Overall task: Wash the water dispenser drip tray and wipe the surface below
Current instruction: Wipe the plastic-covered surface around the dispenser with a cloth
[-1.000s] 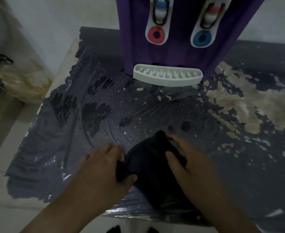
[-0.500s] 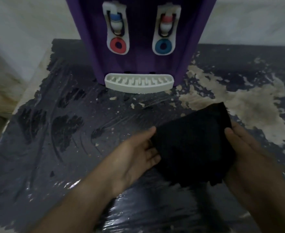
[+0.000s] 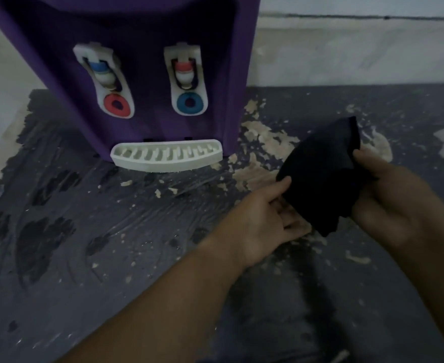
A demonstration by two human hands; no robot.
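A purple water dispenser [image 3: 142, 74] stands at the back of a dark, wet, worn surface [image 3: 84, 244]. Its white slotted drip tray [image 3: 165, 157] sits in place at its foot. To the right of the tray I hold a black cloth [image 3: 323, 174] up off the surface between both hands. My left hand [image 3: 265, 218] holds the cloth's lower left edge with thumb on top. My right hand [image 3: 391, 203] grips its right side, thumb over the front.
Two taps with a red [image 3: 117, 103] and a blue [image 3: 190, 102] ring sit above the tray. Pale patches of peeled coating [image 3: 262, 142] lie right of the dispenser. A light wall [image 3: 359, 53] runs behind.
The cloth went from lying bunched on the surface near me to being lifted and carried up and right, held between both hands. The view moved closer to the dispenser.
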